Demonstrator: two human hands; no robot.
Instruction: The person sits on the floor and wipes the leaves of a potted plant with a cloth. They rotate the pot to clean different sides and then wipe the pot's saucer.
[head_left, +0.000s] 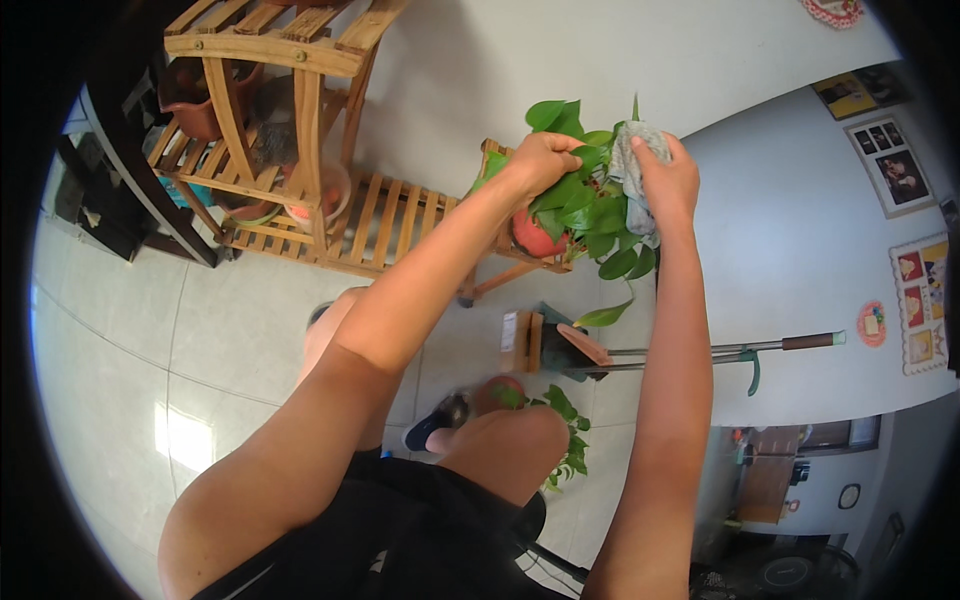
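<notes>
A leafy green potted plant (592, 202) in a red pot (538, 234) stands on a low part of a slatted wooden stand, in front of me. My left hand (551, 159) pinches a green leaf between thumb and fingers at the plant's upper left. A grey cloth (637, 176) is bunched in my right hand (673, 180), against the leaves on the plant's right side. Part of the foliage is hidden behind the cloth and my hands. One leaf (604, 313) hangs on a thin stem below the rest.
The slatted wooden plant stand (375, 225) holds more pots at the left, among them a brown pot (199, 97). A long-handled dustpan and broom (577, 349) lie beyond my knees, by a small box (520, 341). Another potted plant (570, 427) is on the tiled floor beside my leg.
</notes>
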